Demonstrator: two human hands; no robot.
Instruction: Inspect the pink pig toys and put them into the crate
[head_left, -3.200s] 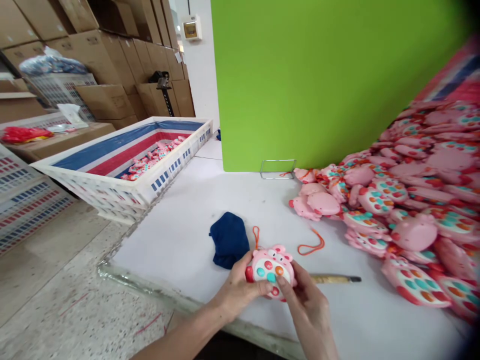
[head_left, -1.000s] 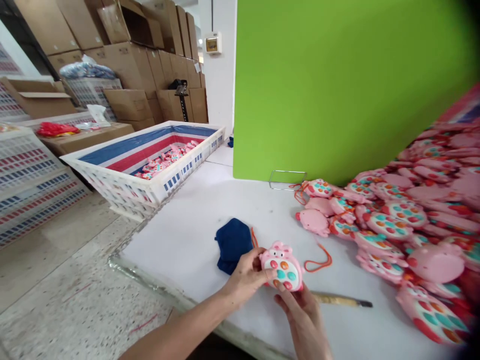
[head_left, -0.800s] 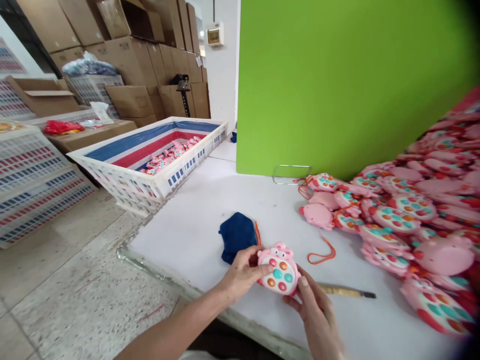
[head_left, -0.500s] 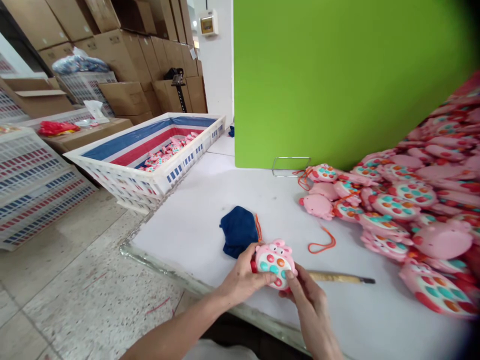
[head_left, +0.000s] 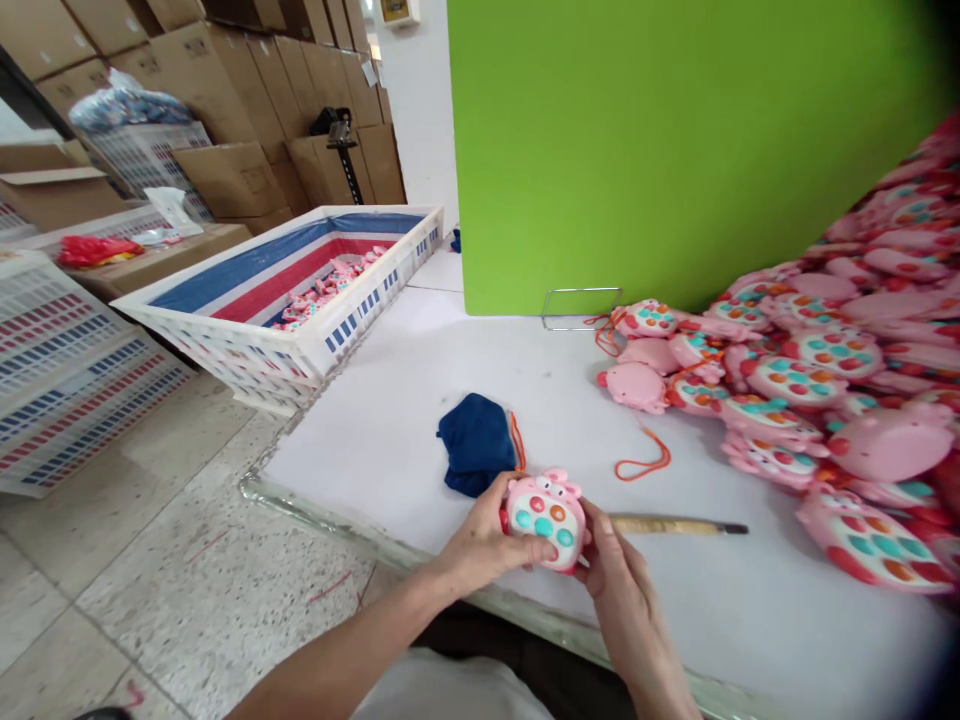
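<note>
Both my hands hold one pink pig-shaped toy with red, teal and orange buttons, just above the near edge of the white table. My left hand grips its left side, thumb on the button face. My right hand wraps its right side and underside. An orange cord runs up from the toy beside a folded dark blue cloth.
A big heap of the same pink toys fills the table's right side. A wooden-handled brush and a loose orange cord lie near my hands. A green panel stands behind. A white crate with toys and stacked cartons are left.
The toy has been turned slightly in my hands and held lower toward the table edge; my left thumb now presses on its face. The view has shifted a little.
</note>
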